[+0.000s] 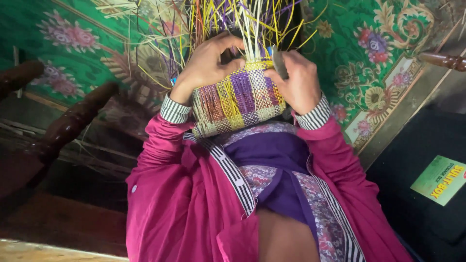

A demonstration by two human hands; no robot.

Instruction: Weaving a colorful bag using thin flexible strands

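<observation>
Woven basket (238, 99), checkered plastic strips; left hand (206, 63) grips rim, right hand (296, 82) pinches seemingly flat grey tool (279, 62).

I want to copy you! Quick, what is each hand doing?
Left hand: gripping the woven basket's rim.
Right hand: closed on a flat grey tool.

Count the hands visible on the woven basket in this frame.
2. The left hand grips the woven basket at its upper left edge; the right hand presses on its right side, holding a small flat tool. No other hands show.
</observation>
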